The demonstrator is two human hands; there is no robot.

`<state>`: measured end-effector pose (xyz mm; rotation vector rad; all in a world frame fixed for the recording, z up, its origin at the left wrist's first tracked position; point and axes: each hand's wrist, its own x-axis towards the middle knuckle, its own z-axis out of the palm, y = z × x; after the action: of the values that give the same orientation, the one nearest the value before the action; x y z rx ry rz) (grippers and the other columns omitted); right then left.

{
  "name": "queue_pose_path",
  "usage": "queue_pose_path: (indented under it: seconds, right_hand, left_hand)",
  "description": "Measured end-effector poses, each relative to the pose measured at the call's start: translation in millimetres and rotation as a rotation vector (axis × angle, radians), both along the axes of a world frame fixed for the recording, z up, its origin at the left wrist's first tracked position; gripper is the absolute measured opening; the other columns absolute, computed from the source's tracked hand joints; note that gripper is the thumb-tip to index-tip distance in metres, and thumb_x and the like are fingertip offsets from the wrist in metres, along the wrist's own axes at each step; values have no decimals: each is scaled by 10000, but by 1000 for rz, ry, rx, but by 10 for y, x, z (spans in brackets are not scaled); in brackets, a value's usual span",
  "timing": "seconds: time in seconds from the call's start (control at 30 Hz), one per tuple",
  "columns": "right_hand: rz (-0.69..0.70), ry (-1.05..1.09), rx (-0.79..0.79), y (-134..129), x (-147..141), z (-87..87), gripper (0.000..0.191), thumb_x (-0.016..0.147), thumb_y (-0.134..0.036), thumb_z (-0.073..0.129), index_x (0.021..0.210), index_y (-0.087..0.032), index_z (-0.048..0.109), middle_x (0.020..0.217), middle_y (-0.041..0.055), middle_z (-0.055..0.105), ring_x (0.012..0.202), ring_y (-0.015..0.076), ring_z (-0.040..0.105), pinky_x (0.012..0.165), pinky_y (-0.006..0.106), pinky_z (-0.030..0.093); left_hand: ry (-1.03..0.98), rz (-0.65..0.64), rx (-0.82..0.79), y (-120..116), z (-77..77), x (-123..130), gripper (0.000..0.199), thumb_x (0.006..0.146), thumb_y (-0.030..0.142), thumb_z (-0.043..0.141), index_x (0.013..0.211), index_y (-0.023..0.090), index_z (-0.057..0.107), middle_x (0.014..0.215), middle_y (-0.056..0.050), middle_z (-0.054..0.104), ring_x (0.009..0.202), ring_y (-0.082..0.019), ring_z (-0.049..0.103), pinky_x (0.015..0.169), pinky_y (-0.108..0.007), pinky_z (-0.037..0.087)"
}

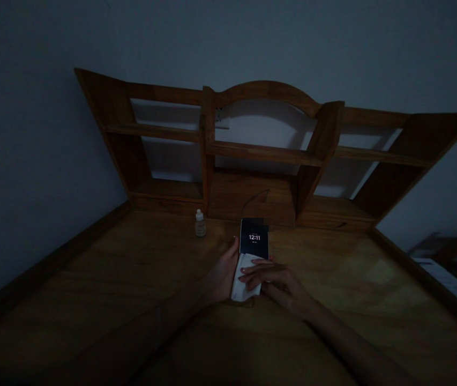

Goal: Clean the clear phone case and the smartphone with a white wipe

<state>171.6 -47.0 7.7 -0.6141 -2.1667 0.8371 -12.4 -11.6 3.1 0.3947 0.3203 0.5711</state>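
Note:
A phone (254, 236) with a lit screen reading 12:11 is held upright over the wooden desk. My left hand (224, 273) grips it along its left side, thumb at the edge. Across the lower part of the screen lies a folded white cloth or tissue (244, 284). My right hand (278, 281) presses that white piece against the phone with its fingers. The phone's lower end is mostly hidden beneath the white piece.
A small clear bottle with a white cap (200, 225) stands left of the phone. Behind it rises a wooden shelf unit (266, 154). A wall socket (222, 119) shows through the shelf. White and dark items (449, 281) lie beyond the desk's right edge.

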Motion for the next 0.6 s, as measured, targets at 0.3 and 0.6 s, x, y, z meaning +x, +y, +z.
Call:
queue_pose_path:
  seconds: [0.3,0.6]
  right_hand:
    - [4,68,77,13,-1,2,399,1038,-382,388,884,-205,712,902,61,754,961,215,702,995,433,486]
    - [-20,41,173,-5,27,17,273,997,-246,399,915,-209,657,854,52,690,874,216,656,862,412,511]
  left_hand:
    - [-57,-68,138,13,-38,-19,733,967,685,270,1247,109,626,864,-112,672,747,-231,621,874,-408,467]
    - [-50,-13,177,25,-87,-44,554,990,601,367,1006,130,659,960,-107,690,979,-251,637,985,-387,414]
